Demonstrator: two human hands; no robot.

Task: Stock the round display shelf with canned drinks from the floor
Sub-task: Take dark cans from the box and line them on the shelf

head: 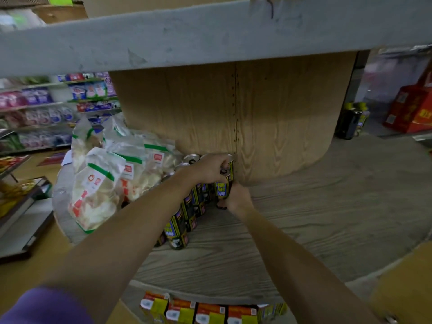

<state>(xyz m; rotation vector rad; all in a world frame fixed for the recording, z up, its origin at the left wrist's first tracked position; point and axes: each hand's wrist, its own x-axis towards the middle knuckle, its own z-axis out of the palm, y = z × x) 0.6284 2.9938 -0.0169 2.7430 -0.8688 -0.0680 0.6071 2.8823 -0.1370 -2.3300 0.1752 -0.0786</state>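
Left hand (pixel 211 167) curls over the top of a can (pixel 223 187) beside the wooden core (pixel 268 118); right hand (pixel 237 197) grips its base.

Bare shelf board (pixel 315 218) lies open rightward; cans (pixel 184 220) and snack bags (pixel 98 188) crowd the left.

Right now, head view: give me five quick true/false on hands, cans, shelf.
1. Both hands grip a can. True: left hand and right hand hold the can at the wooden core.
2. The cans stand in a row. True: the row runs from the core toward the shelf edge.
3. The snack bags lie right of the cans. False: left.
4. The shelf is full. False: its right side is bare.
5. The held can lies flat. False: upright.
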